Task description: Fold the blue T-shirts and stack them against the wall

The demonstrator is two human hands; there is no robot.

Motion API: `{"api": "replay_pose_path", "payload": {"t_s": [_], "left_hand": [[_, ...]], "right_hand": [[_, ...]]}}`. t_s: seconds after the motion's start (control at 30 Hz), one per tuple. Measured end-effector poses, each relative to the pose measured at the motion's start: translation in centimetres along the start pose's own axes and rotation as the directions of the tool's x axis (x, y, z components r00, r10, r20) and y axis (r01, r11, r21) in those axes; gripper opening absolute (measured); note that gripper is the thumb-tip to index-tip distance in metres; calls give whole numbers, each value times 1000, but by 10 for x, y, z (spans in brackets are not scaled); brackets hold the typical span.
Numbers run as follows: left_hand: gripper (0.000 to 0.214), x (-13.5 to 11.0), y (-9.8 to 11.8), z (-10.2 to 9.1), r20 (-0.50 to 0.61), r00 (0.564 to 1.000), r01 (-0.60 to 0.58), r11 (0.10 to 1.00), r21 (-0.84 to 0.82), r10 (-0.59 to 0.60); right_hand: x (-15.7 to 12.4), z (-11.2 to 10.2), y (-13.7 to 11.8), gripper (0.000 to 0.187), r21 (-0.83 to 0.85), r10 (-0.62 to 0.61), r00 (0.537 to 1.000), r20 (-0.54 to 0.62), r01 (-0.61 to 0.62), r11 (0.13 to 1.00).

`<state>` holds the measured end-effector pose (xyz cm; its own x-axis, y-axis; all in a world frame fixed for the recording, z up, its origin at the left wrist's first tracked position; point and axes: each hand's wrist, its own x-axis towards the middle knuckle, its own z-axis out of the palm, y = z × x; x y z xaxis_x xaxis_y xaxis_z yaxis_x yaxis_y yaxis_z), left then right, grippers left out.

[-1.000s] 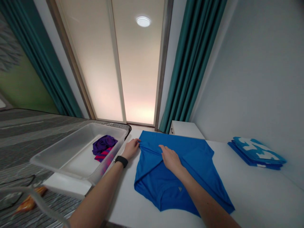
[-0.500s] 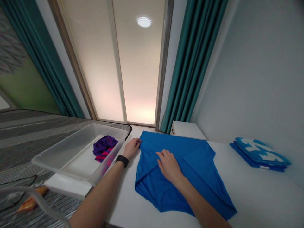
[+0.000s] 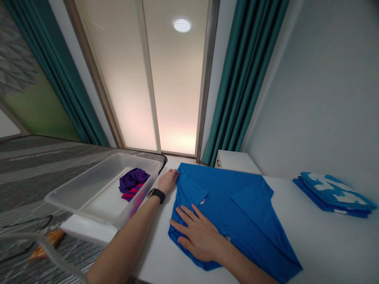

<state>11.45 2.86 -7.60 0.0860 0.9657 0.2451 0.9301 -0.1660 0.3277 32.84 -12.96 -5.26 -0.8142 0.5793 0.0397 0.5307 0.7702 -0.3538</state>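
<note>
A blue polo-style shirt (image 3: 237, 209) lies flat on the white table (image 3: 325, 244), with its sides folded in. My left hand (image 3: 168, 181), wearing a black wristwatch (image 3: 156, 195), pinches the far left corner of the shirt. My right hand (image 3: 198, 236) rests on the near left part of the shirt, palm down with fingers spread, holding no cloth. A small logo on the shirt shows just beyond my right fingers.
A translucent plastic bin (image 3: 79, 175) stands left of my left arm, holding crumpled purple and pink-striped cloth (image 3: 133, 183). A folded blue-and-white towel (image 3: 333, 195) lies at the table's right. A white cabinet (image 3: 237, 161) stands beyond the table, and a grey striped bed (image 3: 44, 165) lies left.
My right hand has slid toward me and left, and its fingers have spread. The shirt now lies flatter, with its gathered fold smoothed. My left hand stays at the corner.
</note>
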Motion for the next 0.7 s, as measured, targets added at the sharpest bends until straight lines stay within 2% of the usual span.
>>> {"api": "replay_pose_path", "payload": {"t_s": [0.27, 0.43, 0.53, 0.7], "left_hand": [[16, -5, -1, 3, -43, 999, -22, 999, -26, 21], [17, -16, 2, -3, -87, 996, -18, 998, -58, 13], [18, -28, 8, -9, -108, 994, -2, 998, -64, -5], [12, -64, 25, -23, -66, 998, -20, 998, -56, 17]], "right_hand": [[-2, -5, -4, 49, 48, -10, 1000, 19, 10, 999], [-2, -5, 0, 51, 100, -19, 997, -72, 26, 995], [-1, 0, 6, 50, 79, 16, 994, -108, -8, 997], [-2, 7, 11, 61, 27, 53, 996, -77, -51, 998]]}}
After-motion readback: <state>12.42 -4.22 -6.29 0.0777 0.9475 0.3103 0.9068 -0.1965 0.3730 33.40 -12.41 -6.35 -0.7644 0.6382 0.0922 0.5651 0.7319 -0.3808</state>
